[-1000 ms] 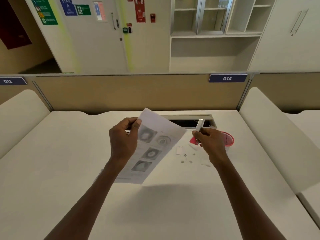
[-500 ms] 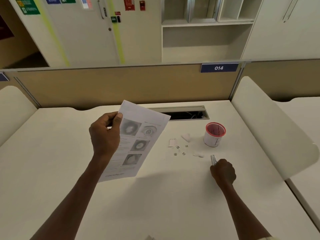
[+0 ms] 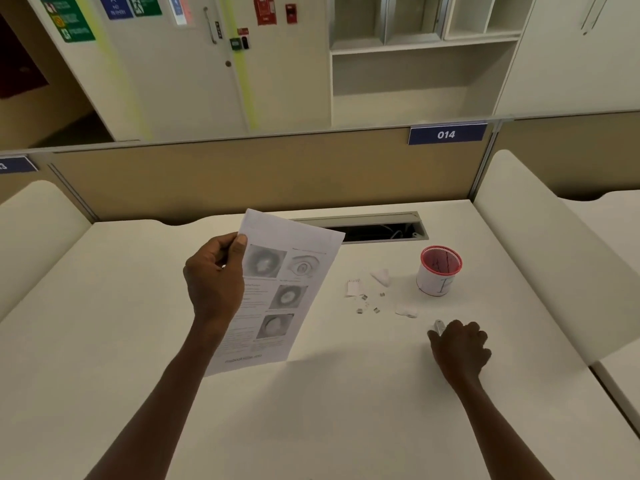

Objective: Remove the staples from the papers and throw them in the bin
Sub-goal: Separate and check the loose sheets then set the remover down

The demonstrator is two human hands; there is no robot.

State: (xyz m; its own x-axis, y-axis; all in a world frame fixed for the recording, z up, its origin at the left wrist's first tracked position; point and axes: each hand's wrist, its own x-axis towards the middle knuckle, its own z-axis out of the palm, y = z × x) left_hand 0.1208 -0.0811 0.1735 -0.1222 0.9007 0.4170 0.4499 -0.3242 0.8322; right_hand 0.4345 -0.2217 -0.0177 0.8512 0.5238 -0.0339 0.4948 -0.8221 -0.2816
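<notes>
My left hand (image 3: 214, 285) pinches the upper left corner of a printed paper (image 3: 277, 289) with grey pictures, holding it up above the white desk (image 3: 311, 410). My right hand (image 3: 459, 351) lies low on the desk at the right, fingers curled over a small metal staple remover (image 3: 438, 326) whose tip shows past my knuckles. Several loose staples (image 3: 367, 304) and torn paper scraps (image 3: 381, 276) lie between the paper and a small white cup with a red rim (image 3: 437, 271), which serves as the bin.
A cable slot (image 3: 374, 230) opens at the desk's back edge. White curved dividers (image 3: 540, 244) flank the desk on both sides, with a tan partition behind.
My right hand came down from beside the cup to the desk surface at the right, still holding the metal tool. The paper in my left hand stayed raised.
</notes>
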